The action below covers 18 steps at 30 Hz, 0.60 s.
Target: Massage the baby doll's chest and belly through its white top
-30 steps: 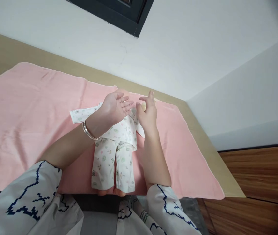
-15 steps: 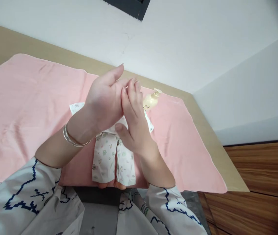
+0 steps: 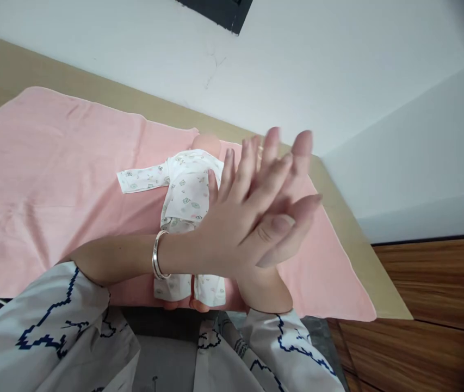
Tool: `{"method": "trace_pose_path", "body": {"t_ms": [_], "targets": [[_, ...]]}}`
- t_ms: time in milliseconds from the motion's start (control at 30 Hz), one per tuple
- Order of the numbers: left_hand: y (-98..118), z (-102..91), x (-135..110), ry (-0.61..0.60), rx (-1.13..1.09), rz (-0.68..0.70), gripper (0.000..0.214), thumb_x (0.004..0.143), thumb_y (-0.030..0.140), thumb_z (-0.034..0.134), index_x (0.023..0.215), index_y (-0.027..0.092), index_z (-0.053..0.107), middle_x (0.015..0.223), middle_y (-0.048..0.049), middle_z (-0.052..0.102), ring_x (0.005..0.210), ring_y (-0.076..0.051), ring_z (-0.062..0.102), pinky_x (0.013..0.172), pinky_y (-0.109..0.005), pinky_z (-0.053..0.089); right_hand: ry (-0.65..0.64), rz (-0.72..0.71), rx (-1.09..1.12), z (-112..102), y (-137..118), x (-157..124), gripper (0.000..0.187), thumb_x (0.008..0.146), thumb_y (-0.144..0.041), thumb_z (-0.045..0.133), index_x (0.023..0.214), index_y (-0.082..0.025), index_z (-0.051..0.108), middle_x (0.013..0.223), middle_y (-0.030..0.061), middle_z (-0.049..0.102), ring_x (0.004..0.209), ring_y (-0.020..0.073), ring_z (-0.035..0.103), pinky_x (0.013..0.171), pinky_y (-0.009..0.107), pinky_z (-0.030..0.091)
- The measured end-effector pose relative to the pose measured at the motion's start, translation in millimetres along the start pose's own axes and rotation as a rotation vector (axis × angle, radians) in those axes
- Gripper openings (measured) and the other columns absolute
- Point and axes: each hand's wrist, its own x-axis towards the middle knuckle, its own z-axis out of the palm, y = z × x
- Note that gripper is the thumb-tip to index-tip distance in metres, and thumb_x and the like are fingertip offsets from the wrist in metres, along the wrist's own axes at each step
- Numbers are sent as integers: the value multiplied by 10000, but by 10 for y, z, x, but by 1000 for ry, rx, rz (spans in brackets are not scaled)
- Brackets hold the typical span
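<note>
My left hand (image 3: 232,228), with a silver bangle at the wrist, lies flat against my right hand (image 3: 303,149), palm to palm, in the air above the doll. Both hands have their fingers stretched out and hold nothing. The right hand is mostly covered by the left; only its fingertips and wrist show. Under them a baby doll (image 3: 186,190) in a white patterned suit lies on its back on a pink towel (image 3: 52,179), one sleeve spread to the left. Its feet reach the near edge.
The towel covers a beige tabletop (image 3: 350,239) set against a white wall. Wooden panelling (image 3: 439,305) is at the lower right. A dark frame (image 3: 219,11) hangs on the wall at the top. My patterned sleeves fill the bottom.
My hands came together above the doll and slid across each other to the right. The doll's chest now shows. The pale pump bottle seen half a second ago is hidden behind them.
</note>
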Motion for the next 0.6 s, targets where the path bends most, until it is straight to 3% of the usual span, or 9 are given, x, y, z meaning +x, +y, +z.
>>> {"method": "trace_pose_path", "body": {"t_ms": [100,233,300,433,533,600], "targets": [[-12,-83,61,54,134,179,499,997,403,538,1493,413,477,1708,186,141,1585,-248,-191,1305,-484,-71,-38,146,-102,42,36,-46,705,939,-697,85,1605,-470,32,1681,-121,273,1616,216,81,1344,563,91],[43,-288,160,59,514,406,567,1057,376,372,1594,198,325,1736,4,-84,1601,-200,-170,1280,-402,-162,-208,283,-116,-10,-59,-93,769,890,-814,98,1592,-502,121,1639,-149,354,1622,199,52,1349,503,162],[47,-313,165,77,603,438,569,1056,360,352,1588,160,325,1740,-33,-38,1614,-189,-111,1288,-380,-150,-247,281,-93,-36,-121,-90,760,897,-806,43,1585,-502,154,1626,-154,376,1621,197,79,1347,518,166],[-18,-173,46,28,490,420,509,973,304,520,1471,202,534,1713,-16,230,1619,-257,-37,1315,-431,-78,-106,284,-167,-59,-204,-24,745,926,-733,-52,1578,-471,194,1646,-136,352,1618,186,97,1349,568,120],[-58,-66,-63,-90,415,348,439,928,297,581,1363,272,631,1693,81,261,1608,-319,-51,1304,-521,-69,5,330,-117,-95,-223,46,706,940,-688,-39,1552,-489,250,1640,-146,366,1602,192,186,1352,577,107],[-67,-43,-93,-139,509,365,469,945,341,592,1405,249,588,1698,52,234,1613,-301,-5,1300,-501,-98,16,339,-54,-122,-197,72,691,935,-706,4,1529,-506,296,1628,-142,391,1590,217,238,1354,577,88]]}}
